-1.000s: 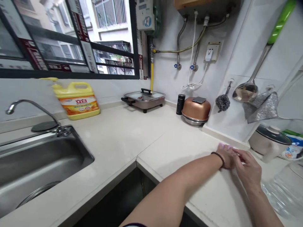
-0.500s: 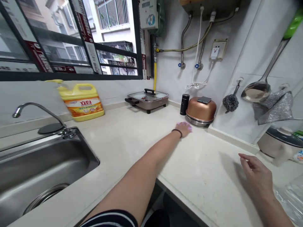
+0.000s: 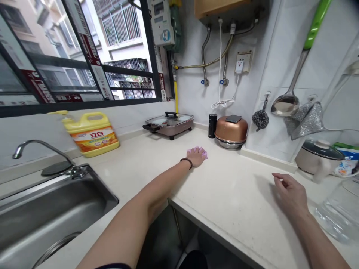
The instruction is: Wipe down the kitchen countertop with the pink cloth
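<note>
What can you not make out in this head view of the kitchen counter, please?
Head view:
- Pink cloth: mostly covered by the left hand; whether the grip closes on it cannot be told.
- Clear container: cut off by the right edge, beside the right hand.
- Sink: cut by the left and bottom edges.
- Yellow bottle: label too small.

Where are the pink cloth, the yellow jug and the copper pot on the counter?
Pink cloth (image 3: 204, 154), head view: the pink edge showing past the left hand (image 3: 196, 157).
Yellow jug (image 3: 94, 136), head view: its orange front label.
Copper pot (image 3: 230, 130), head view: its rounded copper side.
</note>
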Tool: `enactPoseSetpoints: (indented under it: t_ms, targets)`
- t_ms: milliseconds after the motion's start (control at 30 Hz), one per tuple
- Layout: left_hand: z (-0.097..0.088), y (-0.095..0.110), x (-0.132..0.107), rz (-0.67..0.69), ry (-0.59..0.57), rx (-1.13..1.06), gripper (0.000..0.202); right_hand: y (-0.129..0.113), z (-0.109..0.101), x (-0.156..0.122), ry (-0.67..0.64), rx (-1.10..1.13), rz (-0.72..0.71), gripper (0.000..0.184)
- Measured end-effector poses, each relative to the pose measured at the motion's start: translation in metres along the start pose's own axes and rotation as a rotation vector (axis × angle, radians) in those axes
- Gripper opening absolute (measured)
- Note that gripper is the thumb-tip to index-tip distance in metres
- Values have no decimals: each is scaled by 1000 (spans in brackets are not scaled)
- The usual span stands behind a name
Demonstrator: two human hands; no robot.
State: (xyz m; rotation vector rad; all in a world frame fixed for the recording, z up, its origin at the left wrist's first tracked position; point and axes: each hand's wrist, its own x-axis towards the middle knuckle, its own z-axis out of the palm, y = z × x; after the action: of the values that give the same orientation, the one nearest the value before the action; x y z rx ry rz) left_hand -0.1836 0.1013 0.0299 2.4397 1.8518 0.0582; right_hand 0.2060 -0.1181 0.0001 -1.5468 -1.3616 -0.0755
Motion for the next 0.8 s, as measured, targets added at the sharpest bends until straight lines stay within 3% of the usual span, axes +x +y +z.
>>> enactPoseSetpoints:
  t_ms: [100,200,267,400,500,567,667,800]
  targets:
    - [4,18,-30,93,-27,21,64,-4,3,0,12,21,-6,39]
    - [10,59,-60,234,-78,8,67,-9,7,0,14,27,3,40]
    - [15,100,-78,365,-129,-35,70,-12,8,0,18,36,7,40]
    - [29,201,-105,608,-228,-119,83,-15,7,-1,53,58,12,42]
    - [38,269,-118,698,-236,-134,86,-11,2,-2,98,62,14,43]
    - [43,300,-123,729,-220,-117,88,-7,-1,-2,125,44,16,44]
    - [46,320,-126,768,-189,-125,88,1,-5,-1,135,11,44,46]
    - [47,306,-122,805,-214,-156,85,9,-8,1,106,18,100,50]
